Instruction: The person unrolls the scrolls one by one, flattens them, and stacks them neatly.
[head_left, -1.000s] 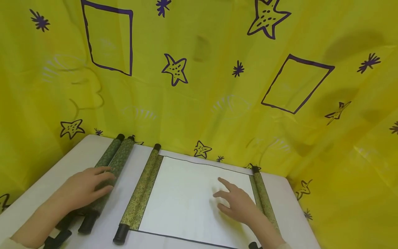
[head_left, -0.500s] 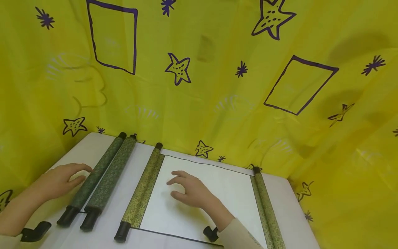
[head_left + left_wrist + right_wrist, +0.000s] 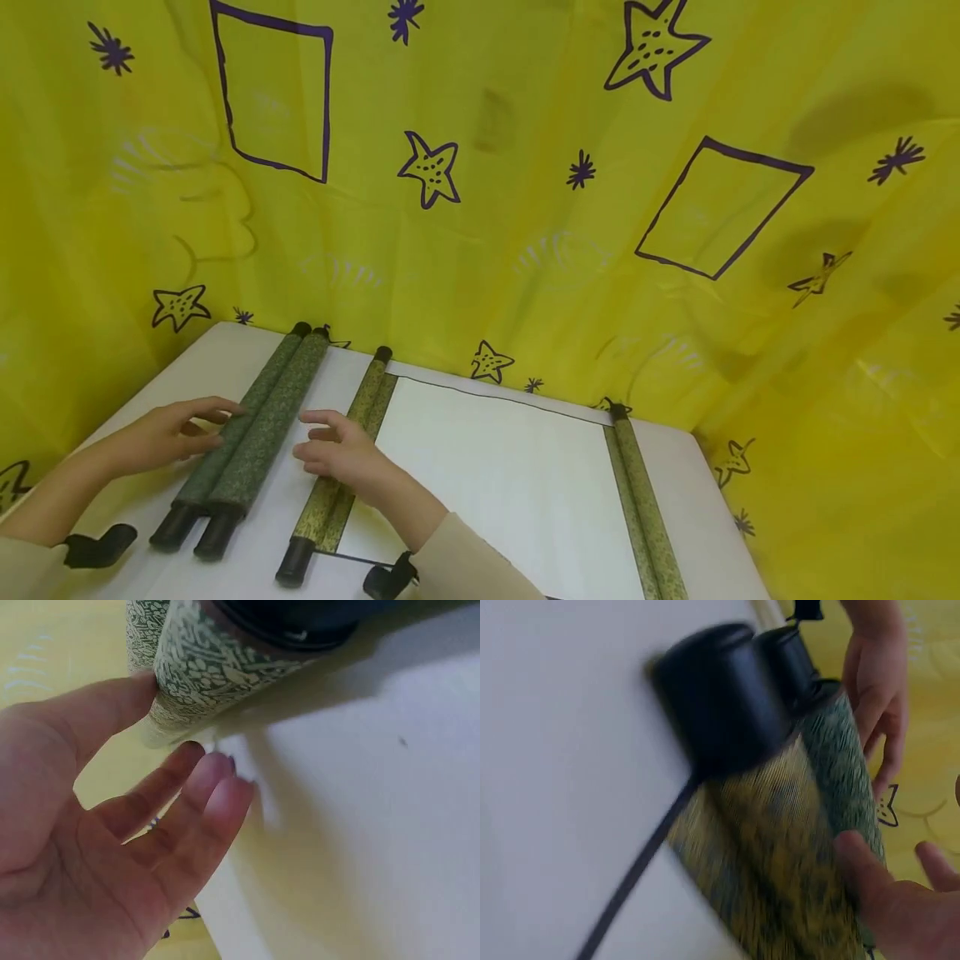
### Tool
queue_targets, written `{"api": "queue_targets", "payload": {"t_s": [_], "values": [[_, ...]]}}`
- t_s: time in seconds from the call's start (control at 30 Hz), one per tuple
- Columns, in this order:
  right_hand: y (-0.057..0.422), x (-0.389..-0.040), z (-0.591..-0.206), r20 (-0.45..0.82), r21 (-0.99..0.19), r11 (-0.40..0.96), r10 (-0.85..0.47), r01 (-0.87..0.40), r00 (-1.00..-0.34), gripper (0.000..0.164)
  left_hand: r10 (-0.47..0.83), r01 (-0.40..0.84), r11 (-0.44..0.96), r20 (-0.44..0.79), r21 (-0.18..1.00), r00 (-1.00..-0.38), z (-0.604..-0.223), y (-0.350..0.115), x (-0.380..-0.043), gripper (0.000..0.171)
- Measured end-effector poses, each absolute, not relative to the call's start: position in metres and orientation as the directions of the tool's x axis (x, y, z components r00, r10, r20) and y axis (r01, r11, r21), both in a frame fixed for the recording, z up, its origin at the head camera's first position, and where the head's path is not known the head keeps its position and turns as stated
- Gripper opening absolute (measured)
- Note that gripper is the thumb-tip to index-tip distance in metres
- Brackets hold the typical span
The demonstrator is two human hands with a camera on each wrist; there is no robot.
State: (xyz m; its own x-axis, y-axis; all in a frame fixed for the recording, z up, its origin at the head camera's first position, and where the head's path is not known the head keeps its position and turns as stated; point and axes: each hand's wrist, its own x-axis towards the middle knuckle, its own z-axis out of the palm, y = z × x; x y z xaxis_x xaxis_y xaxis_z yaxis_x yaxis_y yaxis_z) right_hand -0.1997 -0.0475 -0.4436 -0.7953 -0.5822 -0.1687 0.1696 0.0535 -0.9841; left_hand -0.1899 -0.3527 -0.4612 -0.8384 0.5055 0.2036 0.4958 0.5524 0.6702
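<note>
Two dark green patterned rolls with black end knobs lie side by side on the table, the left roll (image 3: pixel 267 375) against the right roll (image 3: pixel 273 429). My left hand (image 3: pixel 161 435) is at the left roll's outer side, fingers loosely bent. In the left wrist view its thumb (image 3: pixel 124 701) touches a roll (image 3: pixel 206 671), while the other fingers curve below. My right hand (image 3: pixel 348 454) hovers with relaxed fingers over the gold patterned roller (image 3: pixel 318 512) of an unrolled scroll, its fingertips towards the green rolls.
White scroll paper (image 3: pixel 502 483) spreads rightwards to a second gold roller (image 3: pixel 645 504). Behind the white table (image 3: pixel 720 483) hangs a yellow curtain (image 3: pixel 465 267) with purple drawings. Black wrist mounts (image 3: pixel 101 546) stick out below both wrists.
My right hand has swept left from over the paper to the gold roller. My left hand has gone from atop the green rolls to their left side, and the gap between them has closed.
</note>
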Motion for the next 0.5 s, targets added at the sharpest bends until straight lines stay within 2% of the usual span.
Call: {"api": "queue_targets", "payload": {"t_s": [0.1,0.17,0.27,0.37,0.5], "values": [[-0.066,-0.198,-0.444,-0.257,-0.949,0.000,-0.579,0.315,-0.774,0.046,0.517,0.346,0.493,0.051,0.798,-0.855,-0.457,-0.347,-0.191,0.047],[-0.076,-0.197,-0.444,-0.290,-0.924,-0.038,-0.581,0.382,-0.761,0.047,0.507,0.268,0.490,-0.021,0.830,-0.862,-0.454,-0.343,-0.192,0.053],[-0.087,-0.197,-0.443,-0.303,-0.906,-0.076,-0.573,0.417,-0.761,0.050,0.467,0.141,0.494,-0.125,0.858,-0.875,-0.449,-0.337,-0.197,0.064],[-0.093,-0.197,-0.442,-0.296,-0.920,-0.062,-0.536,0.386,-0.791,0.054,0.448,0.019,0.469,-0.219,0.883,-0.867,-0.444,-0.332,-0.201,0.068],[-0.097,-0.193,-0.438,-0.245,-0.964,0.024,-0.467,0.265,-0.849,0.050,0.445,-0.093,0.397,-0.280,0.913,-0.851,-0.439,-0.330,-0.199,0.061]]}}
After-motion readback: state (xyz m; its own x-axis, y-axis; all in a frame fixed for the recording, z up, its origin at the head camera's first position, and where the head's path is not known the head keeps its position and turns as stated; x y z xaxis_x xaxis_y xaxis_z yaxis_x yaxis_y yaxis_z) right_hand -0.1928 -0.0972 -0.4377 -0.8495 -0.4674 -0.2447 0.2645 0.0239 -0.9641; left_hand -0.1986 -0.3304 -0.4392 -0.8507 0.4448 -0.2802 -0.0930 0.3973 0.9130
